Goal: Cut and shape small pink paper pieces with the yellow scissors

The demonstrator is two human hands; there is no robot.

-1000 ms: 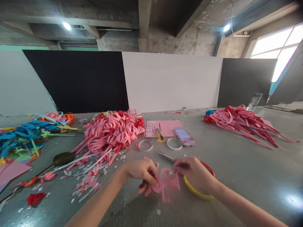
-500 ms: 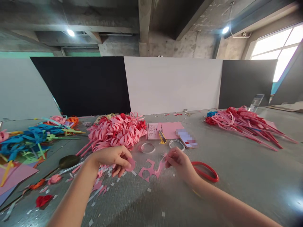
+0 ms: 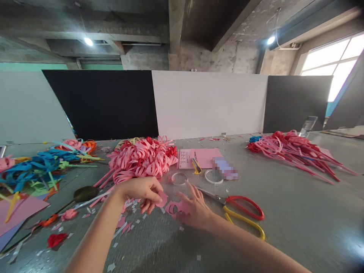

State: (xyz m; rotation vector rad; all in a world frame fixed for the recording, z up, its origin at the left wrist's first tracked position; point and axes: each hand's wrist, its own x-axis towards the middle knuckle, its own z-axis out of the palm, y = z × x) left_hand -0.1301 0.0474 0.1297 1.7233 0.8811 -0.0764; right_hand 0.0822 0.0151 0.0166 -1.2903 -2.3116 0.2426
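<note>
In the head view, my left hand [image 3: 148,192] is closed, pinching a small round pink paper piece [image 3: 162,198] between thumb and fingertips. Over the grey table my right hand [image 3: 196,206] reaches with its fingers apart, slightly blurred. It covers part of a pink paper scrap [image 3: 171,208] with round cut-outs; whether it touches the scrap I cannot tell. Just right of that hand lie scissors [image 3: 218,198] with one red and one yellow handle, blades partly behind the fingers. Two rolls of tape, a left one [image 3: 179,184] and a right one [image 3: 214,182], rest beyond the hand.
A pile of pink paper loops [image 3: 140,159] stands behind my left hand. Farther back are a pink booklet [image 3: 206,153], a yellow cutter [image 3: 196,166] and a phone [image 3: 225,168]. Blue strips [image 3: 42,165] lie left, pink and red strips [image 3: 298,151] right. White paper bits [image 3: 110,267] litter the front.
My right hand has moved left from beside the scrap to over it, and its fingers have gone from a pinch to spread. The scissors are now more exposed. My left hand keeps its paper piece.
</note>
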